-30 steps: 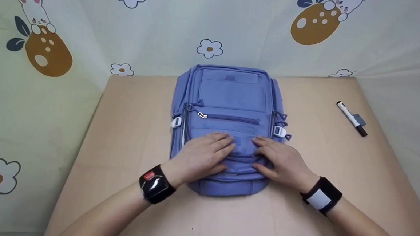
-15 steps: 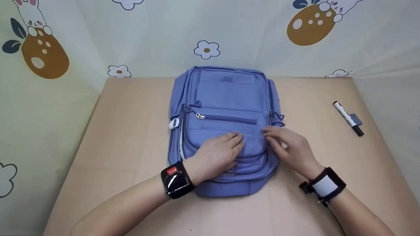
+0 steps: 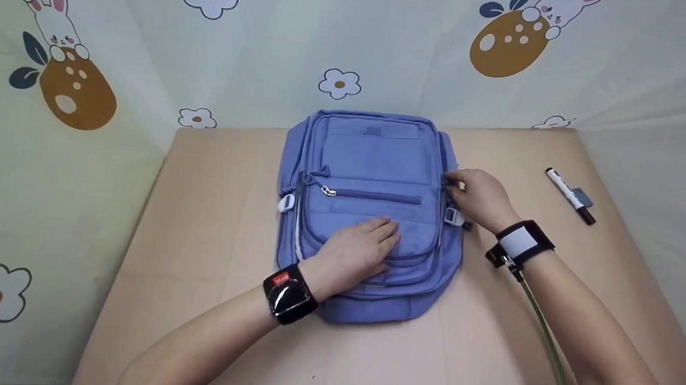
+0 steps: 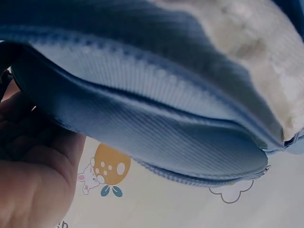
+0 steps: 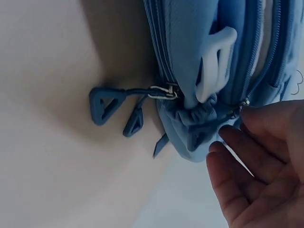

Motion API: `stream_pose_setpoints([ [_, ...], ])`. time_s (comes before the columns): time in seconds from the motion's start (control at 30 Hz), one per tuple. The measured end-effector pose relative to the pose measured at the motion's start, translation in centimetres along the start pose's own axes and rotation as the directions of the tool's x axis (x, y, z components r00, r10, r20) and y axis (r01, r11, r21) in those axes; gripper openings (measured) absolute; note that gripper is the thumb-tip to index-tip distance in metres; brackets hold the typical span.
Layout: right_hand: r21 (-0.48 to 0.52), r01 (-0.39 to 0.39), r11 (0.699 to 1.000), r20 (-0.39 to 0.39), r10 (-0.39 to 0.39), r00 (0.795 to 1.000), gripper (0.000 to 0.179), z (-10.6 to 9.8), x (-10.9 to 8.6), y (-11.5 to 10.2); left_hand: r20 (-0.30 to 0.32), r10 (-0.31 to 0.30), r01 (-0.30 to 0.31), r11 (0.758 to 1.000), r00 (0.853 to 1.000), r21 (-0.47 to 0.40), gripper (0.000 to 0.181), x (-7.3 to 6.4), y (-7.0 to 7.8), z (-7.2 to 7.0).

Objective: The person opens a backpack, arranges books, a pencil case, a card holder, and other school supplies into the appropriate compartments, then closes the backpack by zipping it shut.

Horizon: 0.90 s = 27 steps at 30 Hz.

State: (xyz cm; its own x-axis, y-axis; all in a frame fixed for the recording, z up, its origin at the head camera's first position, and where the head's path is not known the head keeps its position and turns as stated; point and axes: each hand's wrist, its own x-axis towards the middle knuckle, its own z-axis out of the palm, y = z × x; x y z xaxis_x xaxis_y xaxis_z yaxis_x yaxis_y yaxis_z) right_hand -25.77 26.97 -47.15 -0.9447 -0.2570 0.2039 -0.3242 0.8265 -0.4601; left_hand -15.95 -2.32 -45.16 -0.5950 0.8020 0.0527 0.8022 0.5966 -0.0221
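A blue backpack (image 3: 375, 156) lies front side up on the table. My left hand (image 3: 354, 253) rests with extended fingers on its lower front panel. In the left wrist view, the front pocket (image 4: 156, 128) gapes along its zipper, showing pale ribbed lining, with the left palm (image 4: 35, 171) beside it. At the bag's right edge my right hand (image 3: 485, 198) pinches a zipper pull, mostly hidden by the fingers; the right wrist view shows the metal slider (image 5: 244, 102) right at the thumb tip. A white side buckle (image 5: 216, 64) sits close by, and triangular zipper pulls (image 5: 105, 105) hang loose.
A black-and-white marker (image 3: 570, 195) lies at the table's right side. Behind the table (image 3: 217, 208) hangs a pale curtain (image 3: 268, 51) printed with flowers and rabbits. A cable (image 3: 548, 342) runs along the right forearm.
My right hand has moved from the lower front panel up to the zipper pull at the right edge. My left hand shifted slightly right, then stayed on the panel.
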Motion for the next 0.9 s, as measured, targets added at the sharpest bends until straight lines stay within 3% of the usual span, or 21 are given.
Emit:
stream_pose_setpoints([
  [0.37,-0.032,0.043,0.999,-0.154,-0.048,0.987,0.014,1.1,-0.1,0.4,-0.016,-0.004,0.004,1.000,1.000,0.018,0.060,-0.1,0.0,0.1],
  [0.67,-0.020,0.052,0.998,-0.193,-0.055,0.980,0.010,1.2,-1.1,0.4,-0.017,-0.080,0.080,0.997,0.997,-0.002,0.056,-0.5,-0.2,0.2],
  [0.9,-0.019,0.094,0.995,-0.209,-0.096,0.973,0.008,1.0,-2.0,0.2,0.002,-0.085,0.085,0.996,0.996,-0.018,0.056,-0.5,-0.3,0.2],
])
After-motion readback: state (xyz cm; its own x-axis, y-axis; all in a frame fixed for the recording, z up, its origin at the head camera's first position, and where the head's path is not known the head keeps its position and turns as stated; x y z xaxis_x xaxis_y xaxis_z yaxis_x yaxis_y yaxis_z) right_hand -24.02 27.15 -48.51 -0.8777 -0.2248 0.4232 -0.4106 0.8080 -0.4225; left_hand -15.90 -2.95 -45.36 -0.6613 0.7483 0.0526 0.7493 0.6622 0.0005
